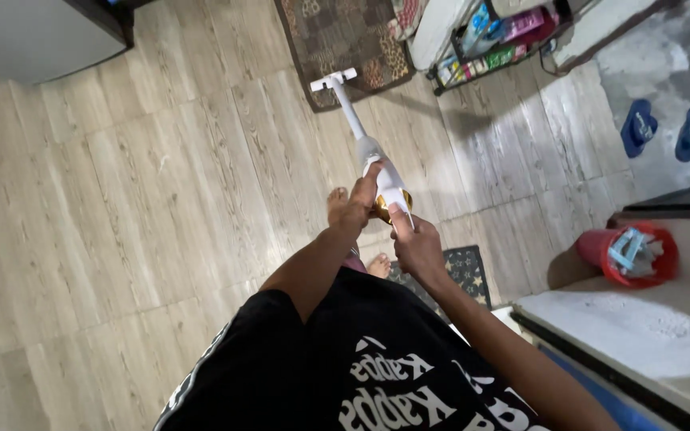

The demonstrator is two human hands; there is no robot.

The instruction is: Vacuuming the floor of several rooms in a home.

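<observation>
Head view showed both hands, left hand (354, 206) and right hand (414, 243), gripping one white vacuum (369, 148); beyond them lay one rug (345, 36), two blue slippers (664, 128) to the right.

You are wearing a black short-sleeved cotton shirt (345, 375) with bold white lettering across the front and a thin white stripe running down the sleeve edge. Your forearms are bare below the sleeves, your left hand (354, 206) and right hand (417, 246) are ungloved, and your feet (337, 199) are bare too.
</observation>
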